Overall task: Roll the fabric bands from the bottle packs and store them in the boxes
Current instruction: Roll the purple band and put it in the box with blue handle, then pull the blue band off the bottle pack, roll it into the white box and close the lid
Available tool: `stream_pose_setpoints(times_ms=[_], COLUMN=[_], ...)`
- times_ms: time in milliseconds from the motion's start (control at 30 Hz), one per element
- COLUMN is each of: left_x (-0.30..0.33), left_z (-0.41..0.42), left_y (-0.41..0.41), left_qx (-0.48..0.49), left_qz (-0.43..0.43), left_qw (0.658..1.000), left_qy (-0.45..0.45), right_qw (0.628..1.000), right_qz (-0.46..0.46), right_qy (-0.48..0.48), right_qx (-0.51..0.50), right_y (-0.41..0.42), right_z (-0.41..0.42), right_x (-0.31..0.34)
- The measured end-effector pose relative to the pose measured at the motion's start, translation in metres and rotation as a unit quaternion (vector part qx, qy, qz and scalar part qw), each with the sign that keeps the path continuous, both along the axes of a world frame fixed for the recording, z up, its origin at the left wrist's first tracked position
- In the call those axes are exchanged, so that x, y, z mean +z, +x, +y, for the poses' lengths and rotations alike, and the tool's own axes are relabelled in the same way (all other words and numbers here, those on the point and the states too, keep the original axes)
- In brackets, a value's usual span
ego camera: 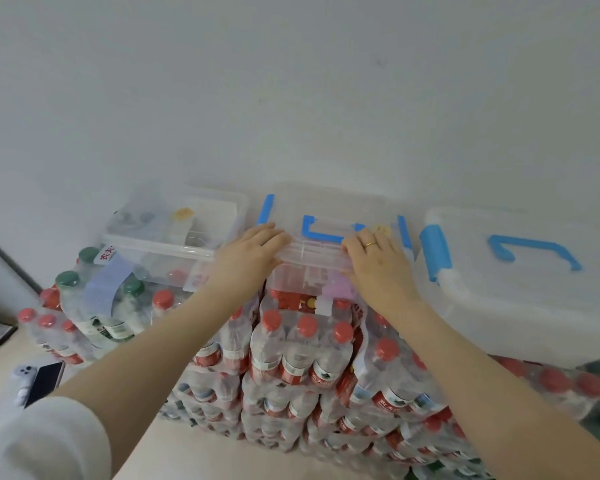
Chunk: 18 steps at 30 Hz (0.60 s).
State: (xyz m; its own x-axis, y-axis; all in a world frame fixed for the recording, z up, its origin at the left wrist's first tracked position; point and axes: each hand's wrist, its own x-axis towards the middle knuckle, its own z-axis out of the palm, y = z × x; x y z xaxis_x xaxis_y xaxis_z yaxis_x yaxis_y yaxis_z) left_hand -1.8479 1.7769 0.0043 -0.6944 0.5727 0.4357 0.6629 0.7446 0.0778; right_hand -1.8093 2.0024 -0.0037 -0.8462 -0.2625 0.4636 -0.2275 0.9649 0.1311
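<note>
We had both hands, left hand (257,251) and right hand (378,258), pressed flat on the middle box's lid (312,252) | purple band (340,285) inside at 6 o'clock | risk: box sliding off wobbly bottle packs (302,348) under uneven push

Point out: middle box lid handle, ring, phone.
blue lid handle (329,233), head view, on its front bar.
ring (370,244), head view, gold band on right hand finger.
phone (45,382), head view, on dark screen.
</note>
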Motion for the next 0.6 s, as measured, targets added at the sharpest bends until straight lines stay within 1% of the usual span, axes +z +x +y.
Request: stream_pose_setpoints(times_ms=[100, 167, 233, 300, 333, 367, 433, 500, 533, 600], left_x=[-0.002, 0.001, 0.005, 0.013, 0.02, 0.025, 0.036, 0.048, 0.054, 0.063], left_z=[-0.003, -0.001, 0.006, 0.016, 0.024, 0.034, 0.057, 0.087, 0.105, 0.139], left_y=[-0.001, 0.003, 0.008, 0.017, 0.025, 0.03, 0.038, 0.044, 0.047, 0.046], left_qx=[0.017, 0.04, 0.072, 0.07, 0.039, 0.0, -0.074, -0.106, -0.109, -0.091], left_qz=[-0.009, -0.039, -0.071, -0.068, -0.044, -0.031, -0.027, -0.078, -0.122, -0.22], left_qw=[1.0, 0.997, 0.992, 0.993, 0.997, 0.999, 0.996, 0.988, 0.98, 0.959], left_qy=[-0.02, -0.05, -0.07, -0.07, -0.05, -0.025, 0.037, 0.086, 0.114, 0.155], right_qw=[1.0, 0.999, 0.999, 0.997, 0.996, 0.996, 0.987, 0.975, 0.969, 0.958], right_qz=[0.006, -0.01, -0.037, -0.063, -0.049, -0.014, 0.092, 0.164, 0.187, 0.189], right_qy=[0.027, 0.032, 0.01, -0.04, -0.061, -0.081, -0.125, -0.153, -0.161, -0.197], right_qx=[0.007, 0.007, 0.011, 0.025, 0.031, 0.033, 0.035, 0.007, -0.021, -0.091], right_y=[0.0, 0.0, 0.002, 0.009, 0.015, 0.024, 0.044, 0.063, 0.071, 0.082], right_z=[0.001, 0.001, 0.001, 0.002, 0.005, 0.009, 0.022, 0.046, 0.061, 0.098], right_x=[0.0, 0.001, 0.006, 0.011, 0.013, 0.016, 0.024, 0.032, 0.038, 0.046])
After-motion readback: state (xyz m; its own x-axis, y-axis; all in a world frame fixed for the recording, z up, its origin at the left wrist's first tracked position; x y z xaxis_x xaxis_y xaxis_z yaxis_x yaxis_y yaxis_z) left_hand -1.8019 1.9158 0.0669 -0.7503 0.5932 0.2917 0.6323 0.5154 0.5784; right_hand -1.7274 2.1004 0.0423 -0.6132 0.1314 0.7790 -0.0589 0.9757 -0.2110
